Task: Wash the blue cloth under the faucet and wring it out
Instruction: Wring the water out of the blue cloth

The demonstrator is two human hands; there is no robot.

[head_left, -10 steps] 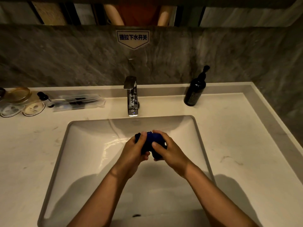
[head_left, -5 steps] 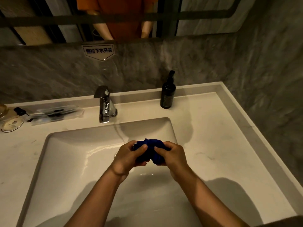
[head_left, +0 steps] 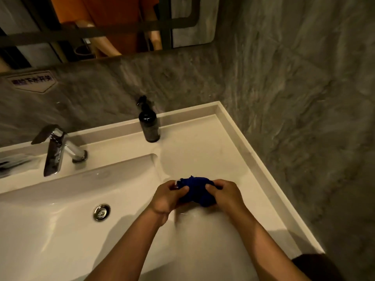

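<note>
1. Your 2 hands are both clenched on the blue cloth (head_left: 197,190): left hand (head_left: 167,196) grips its left end w/ thumb over the top, right hand (head_left: 226,193) grips the right end, fingers curled round it.
2. The cloth is bunched into a tight dark wad between your hands, held in the air. It sits approx. over the right edge of the sink (head_left: 60,230), where the basin meets the bench (head_left: 203,151); it's touching neither, as far as I can tell.
3. The faucet (head_left: 54,149) is well apart to your left, at the back of the basin. No stream shows at its spout, so it looks off, though the light is dim.
4. The drain plug (head_left: 101,212) is in view at the basin floor; no standing water that I can make out.
5. A dark pump bottle (head_left: 149,126) stands at the back of the bench, not in your way.
6. Progress, my read: the wash part looks done, since the cloth is away from the spout and balled up. You're in the wring step, prob. near its end.
7. Left to do: finish the twist, pref. w/ the wad back over the basin so drips don't land on the bench. Can't tell if any water is coming off it now.
</note>
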